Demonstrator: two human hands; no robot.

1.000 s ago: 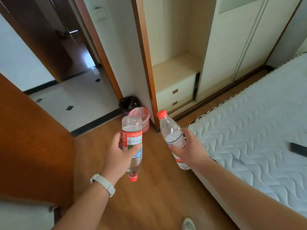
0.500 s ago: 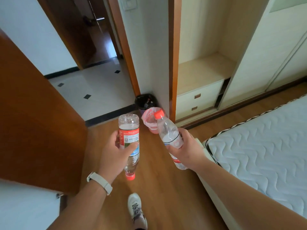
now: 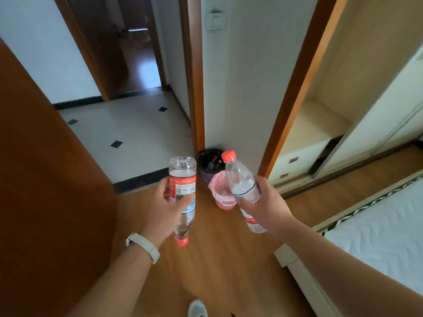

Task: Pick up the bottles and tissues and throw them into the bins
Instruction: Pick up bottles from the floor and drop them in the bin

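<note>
- Gripping a plastic bottle in each hand, a person stands on a wooden floor (image 3: 217, 266) facing two bins in a bedroom corner.
- The left hand (image 3: 164, 207) wraps fingers and thumb round a red-labelled bottle (image 3: 182, 179), held upside down: its red cap points at the floor below the hand, its clear base is uppermost, and some water shows inside.
- The right hand (image 3: 265, 207) curls round a second bottle (image 3: 240, 179), held cap up and leaning left, with its base poking out beneath the palm.
- The two bottles are near each other but apart, both in the air and neither in a bin.
- Beyond and between them a pink-lined bin (image 3: 220, 200) stands on the floor. The second bottle overlaps its rim in this view, though whether it hangs over the opening cannot be told.
- Just behind it, against the white wall beside the door frame, stands a dark bin (image 3: 209, 163) on a purple woven base, its contents too small to make out.
- A pale wristband (image 3: 143, 247) circles the left wrist.
- A brown door (image 3: 45, 179) stands open at left, with a tiled hallway (image 3: 128, 133) beyond.
- A light switch (image 3: 215, 21) sits high on the wall.
- An open wardrobe with drawers (image 3: 297, 161) lies to the right, a white quilted mattress (image 3: 377, 229) at lower right.
- The toe of a pale shoe (image 3: 197, 308) shows at the bottom edge.
</note>
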